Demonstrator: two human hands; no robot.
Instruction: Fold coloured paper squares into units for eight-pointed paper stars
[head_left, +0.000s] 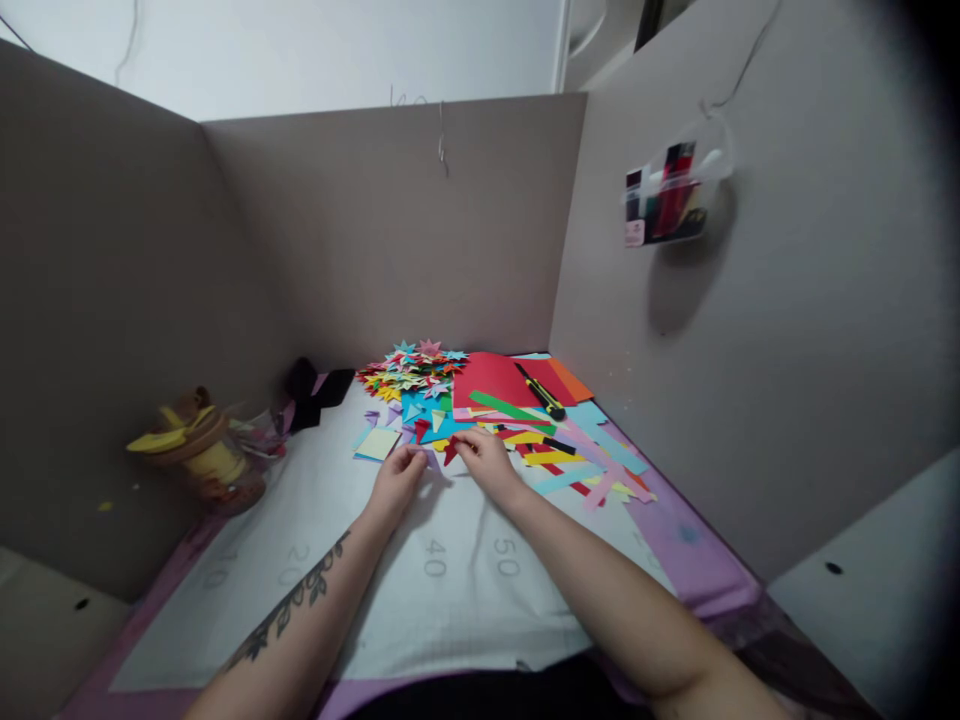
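Note:
Both my hands reach forward onto a white gridded cutting mat (450,590). My left hand (396,484) has its fingers curled and pinches a small purple paper piece (433,458). My right hand (487,459) is closed in a pinch on a small red paper piece (450,452). Just beyond the fingertips lie blue paper (431,415) with small folded triangles, and a pale yellow square (379,443) to the left.
A heap of colourful paper stars (411,368) sits at the back. A red sheet (495,378) carries a yellow-black utility knife (541,392). Coloured strips (577,460) spread right. A jar with a yellow lid (204,452) stands left. Cardboard walls enclose the desk; a clear holder (670,195) hangs right.

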